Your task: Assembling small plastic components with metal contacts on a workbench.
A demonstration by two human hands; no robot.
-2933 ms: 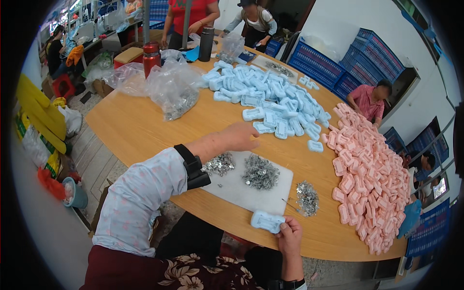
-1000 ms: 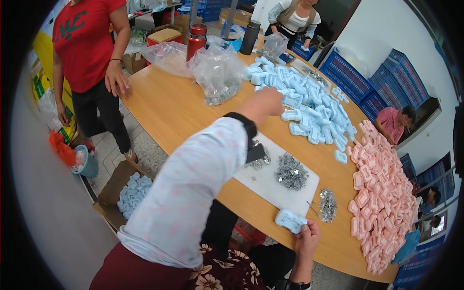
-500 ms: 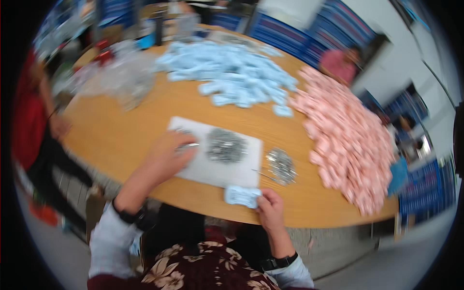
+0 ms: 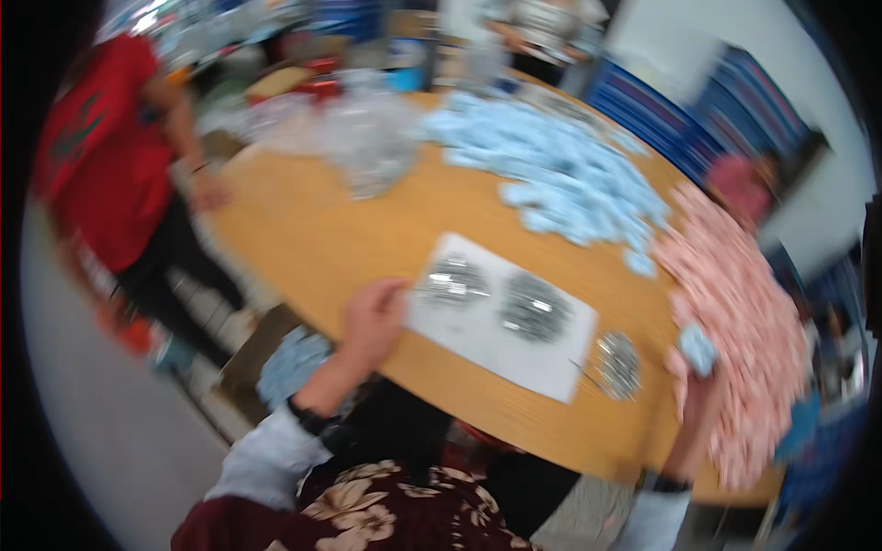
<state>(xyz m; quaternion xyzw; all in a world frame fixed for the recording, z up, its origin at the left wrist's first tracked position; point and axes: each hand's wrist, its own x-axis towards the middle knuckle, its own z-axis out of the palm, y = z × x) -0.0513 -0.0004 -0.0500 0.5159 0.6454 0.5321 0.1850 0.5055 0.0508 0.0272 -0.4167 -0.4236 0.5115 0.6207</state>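
My right hand [image 4: 706, 384] gripped a blue piece [image 4: 697, 347] at right, left hand's [image 4: 372, 323] grip unclear; the upper-centre heap [image 4: 551, 170] seemed left, nothing discernibly finished.

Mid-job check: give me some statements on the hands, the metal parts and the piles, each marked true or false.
1. The right hand holds a blue piece. True.
2. The left hand is near the left edge of the white board. True.
3. All three heaps of metal parts lie on the white board. False: the left heap and middle heap do; the right heap lies on the table.
4. The pink pile lies left of the blue pile. False: the pink pile is right of the blue pile.
5. A person in a red shirt stands at the left. True.
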